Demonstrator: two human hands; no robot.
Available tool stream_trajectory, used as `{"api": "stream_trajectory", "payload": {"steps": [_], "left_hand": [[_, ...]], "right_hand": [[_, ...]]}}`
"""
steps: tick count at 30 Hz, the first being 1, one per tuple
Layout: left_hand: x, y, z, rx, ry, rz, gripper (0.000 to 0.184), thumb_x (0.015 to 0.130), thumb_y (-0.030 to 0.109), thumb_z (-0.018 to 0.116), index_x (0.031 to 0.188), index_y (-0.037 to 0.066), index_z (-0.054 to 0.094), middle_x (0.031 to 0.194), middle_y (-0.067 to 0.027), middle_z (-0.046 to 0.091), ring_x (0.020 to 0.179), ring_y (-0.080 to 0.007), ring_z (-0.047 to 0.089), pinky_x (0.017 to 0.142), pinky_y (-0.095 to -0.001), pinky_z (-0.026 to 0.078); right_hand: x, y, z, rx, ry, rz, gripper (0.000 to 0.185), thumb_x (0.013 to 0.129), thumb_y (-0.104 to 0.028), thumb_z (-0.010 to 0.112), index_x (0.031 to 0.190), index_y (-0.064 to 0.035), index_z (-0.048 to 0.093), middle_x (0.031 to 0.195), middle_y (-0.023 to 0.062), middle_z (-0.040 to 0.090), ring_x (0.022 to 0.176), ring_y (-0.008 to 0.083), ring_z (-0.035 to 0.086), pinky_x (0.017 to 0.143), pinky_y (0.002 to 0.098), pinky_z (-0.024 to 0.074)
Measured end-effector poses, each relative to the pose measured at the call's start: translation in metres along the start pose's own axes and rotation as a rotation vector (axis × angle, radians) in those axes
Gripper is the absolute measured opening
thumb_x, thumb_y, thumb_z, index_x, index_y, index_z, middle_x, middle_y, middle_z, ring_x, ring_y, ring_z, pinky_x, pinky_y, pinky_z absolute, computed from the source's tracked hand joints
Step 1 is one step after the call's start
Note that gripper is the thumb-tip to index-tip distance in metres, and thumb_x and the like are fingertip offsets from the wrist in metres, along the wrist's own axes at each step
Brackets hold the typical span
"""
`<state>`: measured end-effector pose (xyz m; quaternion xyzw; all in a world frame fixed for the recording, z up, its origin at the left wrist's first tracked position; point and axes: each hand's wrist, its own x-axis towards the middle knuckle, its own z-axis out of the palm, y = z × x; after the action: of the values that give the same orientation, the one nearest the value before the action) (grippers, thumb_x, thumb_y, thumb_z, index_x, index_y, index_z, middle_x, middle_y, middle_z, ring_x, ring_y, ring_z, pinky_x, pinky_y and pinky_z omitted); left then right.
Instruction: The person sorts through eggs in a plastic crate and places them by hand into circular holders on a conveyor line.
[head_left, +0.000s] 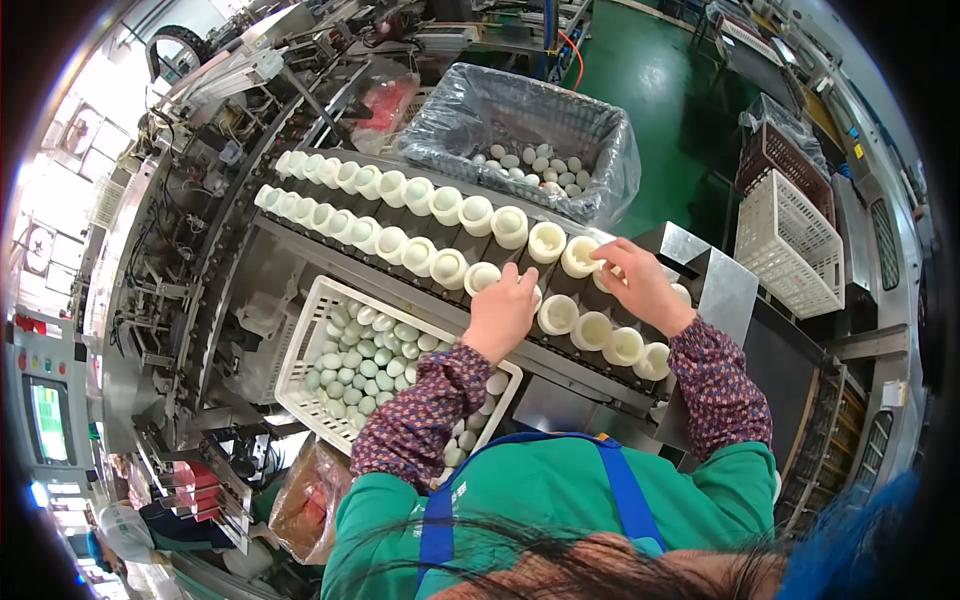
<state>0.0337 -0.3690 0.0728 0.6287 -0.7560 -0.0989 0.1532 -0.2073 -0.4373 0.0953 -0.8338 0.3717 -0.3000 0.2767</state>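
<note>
My left hand (502,312) is over the near row of white cups on the conveyor (440,292), its fingers curled down at a cup; whether they hold an egg is hidden. My right hand (640,283) reaches to the far row, its bent fingertips at the rim of a white cup (580,257); anything between them cannot be made out. Cups to the left of my hands carry pale eggs. Several cups at the right, such as one near cup (592,331), look hollow. Below my left hand, a white crate (300,345) holds many pale green eggs (365,360).
Beyond the conveyor stands a plastic-lined crate (520,100) with several eggs. White and brown stacked crates (790,240) are at the right. A metal box (725,290) sits by the conveyor's right end. Machinery fills the left, where a person (125,530) shows at the lower edge.
</note>
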Motion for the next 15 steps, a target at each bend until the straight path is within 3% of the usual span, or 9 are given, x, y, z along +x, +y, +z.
{"api": "stream_trajectory", "payload": {"steps": [1,4,10,12,15], "left_hand": [[0.0,-0.004,-0.005,-0.002,-0.092,-0.021,0.028,0.089,0.022,0.066,0.116,0.013,0.065,0.108,-0.0106,0.058,0.088,-0.0326,0.066,0.071,-0.0425,0.055],[0.003,-0.019,-0.015,-0.028,-0.104,0.012,0.029,0.09,0.024,0.065,0.117,0.014,0.066,0.106,-0.0116,0.059,0.088,-0.0333,0.065,0.073,-0.0441,0.055],[0.072,-0.01,-0.018,-0.055,0.126,0.003,0.027,0.087,0.028,0.068,0.108,0.011,0.067,0.102,-0.0139,0.06,0.091,-0.0361,0.064,0.077,-0.0453,0.053],[0.105,-0.016,0.005,0.058,0.2,0.136,0.029,0.085,0.028,0.071,0.106,0.009,0.067,0.102,-0.0153,0.058,0.094,-0.0351,0.062,0.08,-0.0451,0.053],[0.117,-0.022,0.021,0.122,0.144,0.173,0.031,0.082,0.026,0.073,0.107,0.008,0.066,0.103,-0.0156,0.057,0.098,-0.0333,0.06,0.082,-0.0444,0.052]], "right_hand": [[-0.005,-0.005,-0.003,0.027,-0.009,0.01,0.02,0.087,-0.003,0.065,0.107,-0.003,0.065,0.097,0.0125,0.063,0.081,0.0283,0.065,0.071,0.0359,0.0522],[-0.017,-0.001,-0.004,0.052,0.008,0.056,0.02,0.088,-0.002,0.063,0.107,-0.0026,0.065,0.1,0.012,0.064,0.082,0.0267,0.065,0.07,0.0339,0.0527],[-0.018,0.01,0.017,0.129,0.072,0.09,0.018,0.088,0.001,0.062,0.106,-0.002,0.066,0.095,0.0102,0.064,0.076,0.0213,0.064,0.066,0.0313,0.0515],[-0.016,0.009,0.023,0.141,0.093,0.037,0.017,0.088,0.002,0.063,0.104,-0.0016,0.065,0.094,0.0094,0.063,0.073,0.0204,0.063,0.065,0.0306,0.0506],[-0.02,0.001,0.024,0.104,0.071,0.03,0.015,0.087,0.004,0.064,0.102,-0.0009,0.065,0.096,0.0086,0.063,0.07,0.0197,0.061,0.064,0.0294,0.0503]]}}
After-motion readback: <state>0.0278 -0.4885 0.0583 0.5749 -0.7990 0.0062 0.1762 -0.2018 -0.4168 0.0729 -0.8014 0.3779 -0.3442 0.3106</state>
